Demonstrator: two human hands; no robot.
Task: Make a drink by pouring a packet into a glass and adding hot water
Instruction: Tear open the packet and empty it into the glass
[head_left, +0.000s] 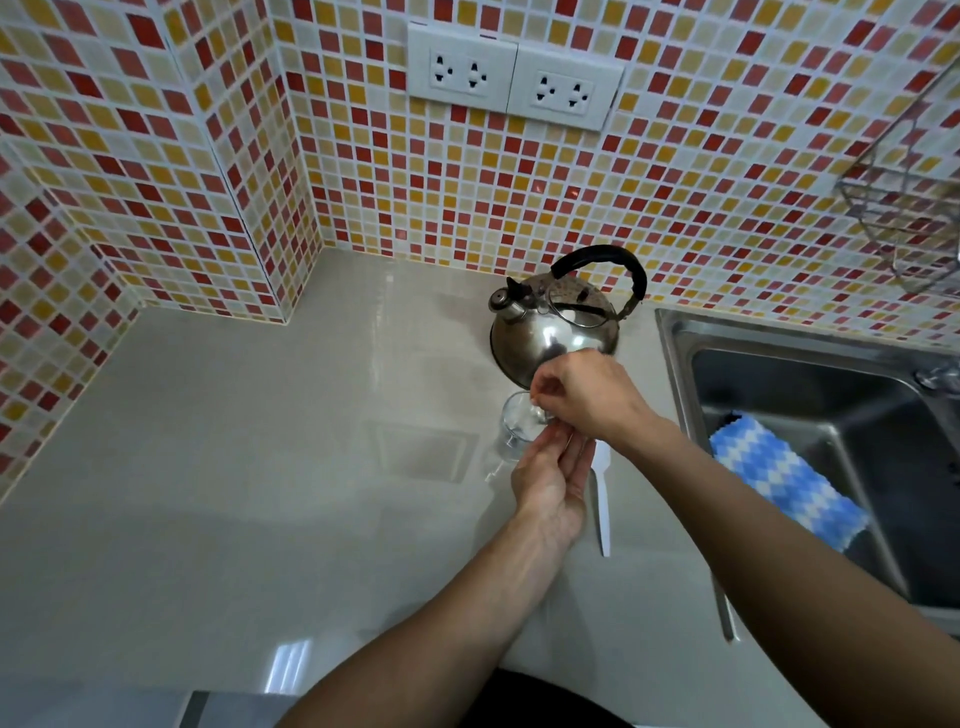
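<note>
Glass (519, 423) stands between kettle (556, 332) and both hands.

Glass (519, 423) before kettle (556, 325), left of sink (675, 343)

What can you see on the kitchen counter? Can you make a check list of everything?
Surface: beige countertop, glossy, bare at left.
Job's things: clear glass upright before the steel kettle; packet hidden by the hands.
Clutter: white plastic spoon beside the glass.
Grippers: left hand and right hand meet at the glass rim; grasp unclear.
Cables: nothing seen; wall sockets empty.
Surroundings: sink with blue checked cloth; wire rack.
</note>
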